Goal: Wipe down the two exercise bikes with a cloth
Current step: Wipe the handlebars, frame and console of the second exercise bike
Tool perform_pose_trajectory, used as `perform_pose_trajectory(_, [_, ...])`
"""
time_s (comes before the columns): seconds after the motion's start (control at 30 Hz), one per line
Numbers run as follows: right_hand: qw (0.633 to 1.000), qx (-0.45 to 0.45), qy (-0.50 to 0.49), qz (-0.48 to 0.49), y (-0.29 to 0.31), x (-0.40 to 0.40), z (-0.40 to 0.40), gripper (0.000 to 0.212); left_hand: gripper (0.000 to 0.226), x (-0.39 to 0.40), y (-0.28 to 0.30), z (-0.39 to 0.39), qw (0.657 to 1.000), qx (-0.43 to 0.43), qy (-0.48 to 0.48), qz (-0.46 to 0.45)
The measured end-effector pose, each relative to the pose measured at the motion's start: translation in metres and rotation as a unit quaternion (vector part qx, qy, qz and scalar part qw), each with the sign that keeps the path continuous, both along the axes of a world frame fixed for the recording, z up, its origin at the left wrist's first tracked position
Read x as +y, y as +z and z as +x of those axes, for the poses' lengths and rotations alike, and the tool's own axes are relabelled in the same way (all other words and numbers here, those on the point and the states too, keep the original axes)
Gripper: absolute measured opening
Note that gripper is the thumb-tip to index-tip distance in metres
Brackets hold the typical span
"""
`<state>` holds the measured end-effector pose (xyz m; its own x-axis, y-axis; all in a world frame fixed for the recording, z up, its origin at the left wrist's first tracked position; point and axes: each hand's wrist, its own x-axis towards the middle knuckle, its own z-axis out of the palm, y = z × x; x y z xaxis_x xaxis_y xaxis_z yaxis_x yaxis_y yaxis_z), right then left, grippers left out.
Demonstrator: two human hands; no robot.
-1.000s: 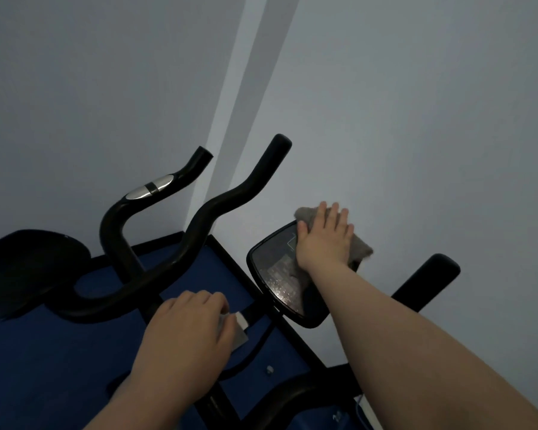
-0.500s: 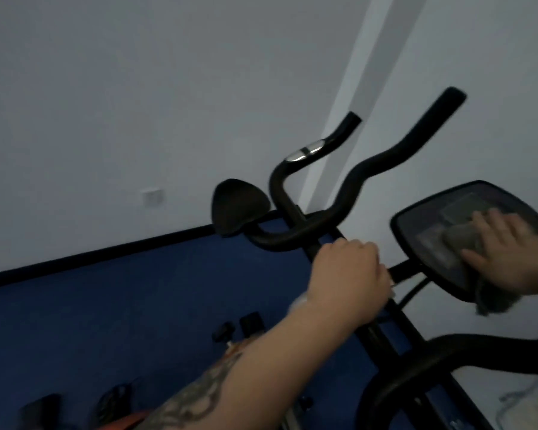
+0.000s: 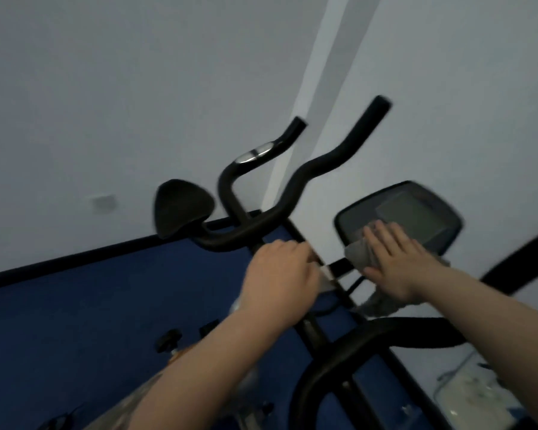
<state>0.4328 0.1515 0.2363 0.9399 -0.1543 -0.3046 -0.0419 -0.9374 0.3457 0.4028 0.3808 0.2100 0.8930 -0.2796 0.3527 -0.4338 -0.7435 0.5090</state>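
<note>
A black exercise bike's handlebar point(image 3: 320, 166) curves up in the middle of the head view. Its dark console screen point(image 3: 413, 215) sits to the right. My right hand point(image 3: 395, 259) lies flat on a grey cloth point(image 3: 356, 252), pressing it against the console's lower left edge. My left hand point(image 3: 280, 277) is closed around the bike's centre post just below the handlebar, with a white label point(image 3: 326, 274) showing beside the fingers. A black saddle point(image 3: 180, 206) shows at left behind the bars; which bike it belongs to I cannot tell.
Pale walls meet in a corner behind the bike. Blue floor point(image 3: 75, 321) with a black skirting line lies at lower left. A near black curved bar point(image 3: 354, 342) crosses the lower right. A pale bag-like object point(image 3: 466, 395) lies at bottom right.
My right hand slid the cloth from the console's face down to its lower left edge. The view swung back to the left. My left hand kept its hold on the post.
</note>
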Motion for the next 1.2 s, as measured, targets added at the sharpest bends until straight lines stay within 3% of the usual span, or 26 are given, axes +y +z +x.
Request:
perform_pose_trajectory(0.13, [0.977, -0.126, -0.174, -0.008, 0.025, -0.026, 0.013, 0.075, 0.018, 0.000, 0.001, 0.001, 1.000, 0.007, 0.003, -0.015])
perform_pose_trajectory(0.3, [0.965, -0.229, -0.124, 0.035, 0.028, 0.005, 0.071, 0.066, 0.010, -0.001, -0.001, 0.004, 0.999, 0.037, 0.000, -0.010])
perform_pose_trajectory(0.47, [0.989, -0.140, 0.000, 0.044, -0.003, 0.038, 0.029, 0.068, 0.009, 0.001, 0.003, 0.003, 0.999, 0.047, -0.005, -0.005])
perform_pose_trajectory(0.7, [0.985, 0.013, -0.170, -0.020, 0.013, 0.012, -0.012, 0.098, 0.008, 0.003, 0.003, 0.002, 0.998, 0.049, -0.025, -0.010])
perform_pose_trajectory(0.83, [0.987, 0.025, -0.159, -0.004, 0.023, 0.002, -0.007, 0.097, 0.009, 0.003, 0.000, 0.004, 0.999, 0.042, -0.013, -0.029])
perform_pose_trajectory(1.0, [0.983, -0.110, -0.142, 0.030, 0.033, -0.013, 0.001, 0.066, 0.014, 0.001, -0.003, 0.003, 0.999, 0.028, 0.009, -0.036])
perform_pose_trajectory(1.1, [0.970, -0.214, -0.102, 0.061, 0.024, -0.010, 0.005, 0.058, 0.015, 0.001, -0.001, -0.001, 0.998, 0.009, 0.035, -0.048])
perform_pose_trajectory(1.2, [0.967, -0.222, -0.083, 0.089, 0.020, -0.009, 0.012, 0.057, 0.014, 0.002, 0.001, -0.004, 0.996, -0.030, 0.048, -0.064])
